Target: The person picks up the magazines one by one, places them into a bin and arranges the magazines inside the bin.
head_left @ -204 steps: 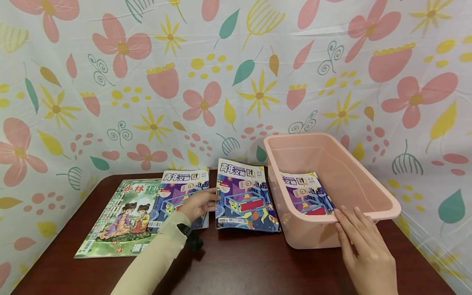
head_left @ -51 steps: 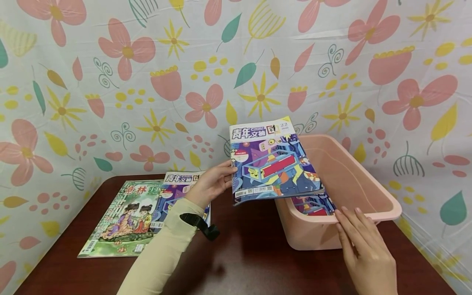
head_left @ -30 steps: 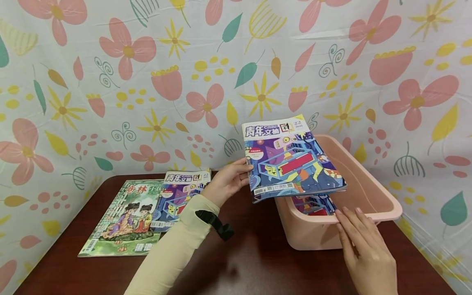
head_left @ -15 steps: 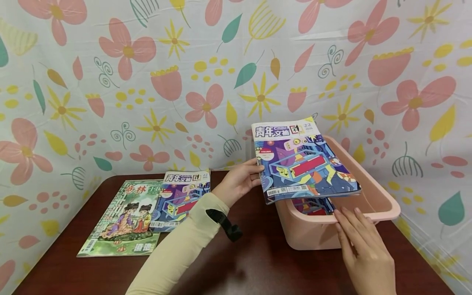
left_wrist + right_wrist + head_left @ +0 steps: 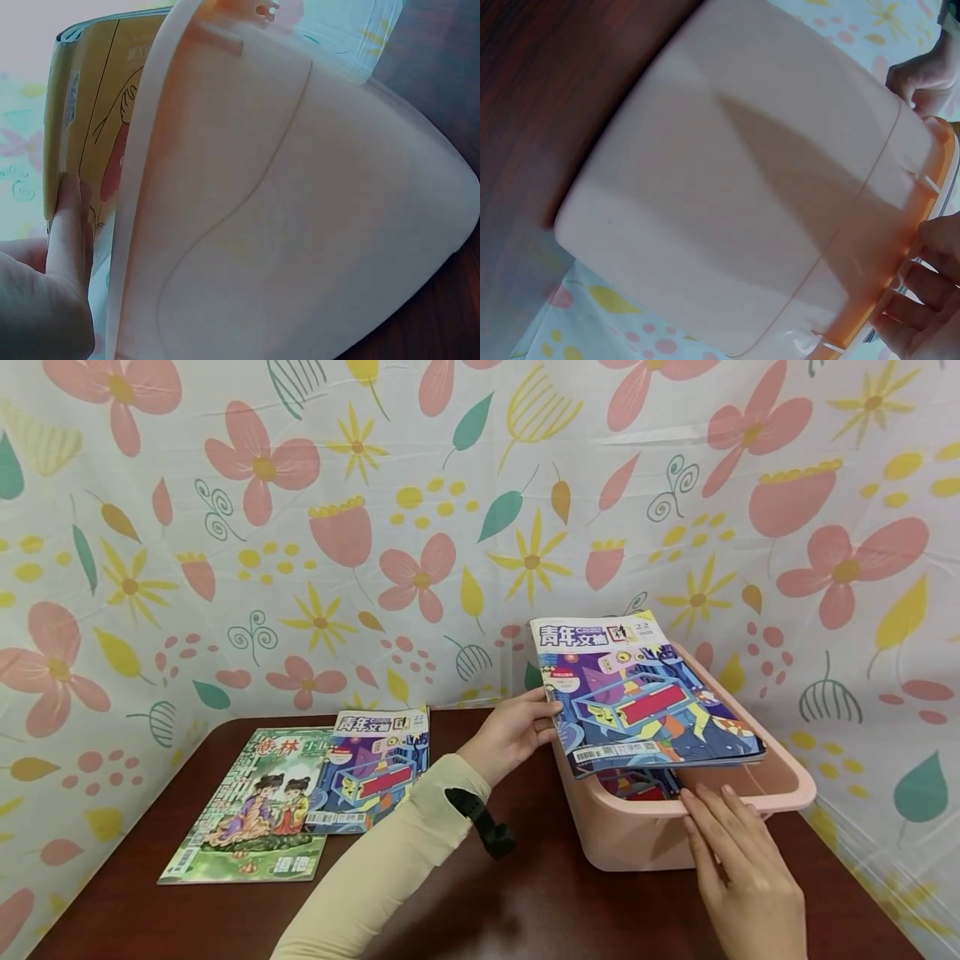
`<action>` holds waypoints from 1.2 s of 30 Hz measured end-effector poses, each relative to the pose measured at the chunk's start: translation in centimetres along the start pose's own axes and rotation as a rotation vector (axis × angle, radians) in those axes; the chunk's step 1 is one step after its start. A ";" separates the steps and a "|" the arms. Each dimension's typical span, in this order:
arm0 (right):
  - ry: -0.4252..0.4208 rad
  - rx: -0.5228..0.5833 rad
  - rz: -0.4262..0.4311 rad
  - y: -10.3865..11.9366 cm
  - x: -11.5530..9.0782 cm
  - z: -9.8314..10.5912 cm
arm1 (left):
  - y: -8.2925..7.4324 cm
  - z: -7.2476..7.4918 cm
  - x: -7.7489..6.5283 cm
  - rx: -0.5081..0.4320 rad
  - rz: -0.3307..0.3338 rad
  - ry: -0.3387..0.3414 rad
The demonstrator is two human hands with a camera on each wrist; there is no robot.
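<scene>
My left hand [image 5: 510, 737] pinches the left edge of a purple-and-blue magazine [image 5: 645, 693], tilted above the pink plastic basin [image 5: 622, 843]. In the left wrist view, fingers press under the magazine's yellow back cover [image 5: 105, 97], beside the basin's outer wall [image 5: 300, 210]. The right hand [image 5: 746, 868] holds the basin's near rim; the right wrist view shows its fingers [image 5: 922, 285] bent at that rim. Inside the basin lies another purple magazine [image 5: 637, 783], mostly covered by the held one.
On the dark wooden table [image 5: 420, 893], a green magazine [image 5: 240, 810] lies at the left, partly under a purple magazine [image 5: 371, 768]. Behind the table hangs a floral cloth [image 5: 450, 485]. A black strap [image 5: 480, 822] is round the left wrist.
Lifted from the table by the left hand, the magazine has moved right until over the basin, lately sinking slightly. The right hand stays on the rim.
</scene>
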State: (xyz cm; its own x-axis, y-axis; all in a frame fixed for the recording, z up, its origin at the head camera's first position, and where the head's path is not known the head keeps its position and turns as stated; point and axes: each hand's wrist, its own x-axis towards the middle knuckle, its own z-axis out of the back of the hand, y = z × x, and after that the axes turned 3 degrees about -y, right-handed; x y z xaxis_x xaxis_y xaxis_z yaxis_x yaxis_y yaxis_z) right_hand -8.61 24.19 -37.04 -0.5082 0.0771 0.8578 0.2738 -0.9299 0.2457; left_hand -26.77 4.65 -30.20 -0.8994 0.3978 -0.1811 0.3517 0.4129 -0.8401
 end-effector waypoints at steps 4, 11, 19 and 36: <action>0.009 -0.001 -0.010 0.1 0.1 0.1 | 0.3 -0.7 0.1 -0.003 -0.008 -0.001; 0.033 -0.006 -0.037 0.2 0.0 0.1 | 0.6 -1.6 0.4 -0.007 -0.018 -0.014; -0.001 0.006 -0.004 0.0 0.0 0.0 | 1.0 -2.8 0.6 0.045 -0.018 -0.063; -0.004 0.015 0.001 -0.2 -0.1 -0.1 | 1.3 -5.1 1.5 0.058 -0.024 -0.135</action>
State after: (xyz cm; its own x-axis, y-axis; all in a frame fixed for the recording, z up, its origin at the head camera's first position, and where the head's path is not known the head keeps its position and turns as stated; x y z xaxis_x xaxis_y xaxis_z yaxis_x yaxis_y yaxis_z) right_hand -8.69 24.31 -37.21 -0.5046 0.0772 0.8599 0.2865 -0.9246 0.2511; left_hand -26.31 9.95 -29.01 -0.9355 0.2730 -0.2243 0.3176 0.3715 -0.8724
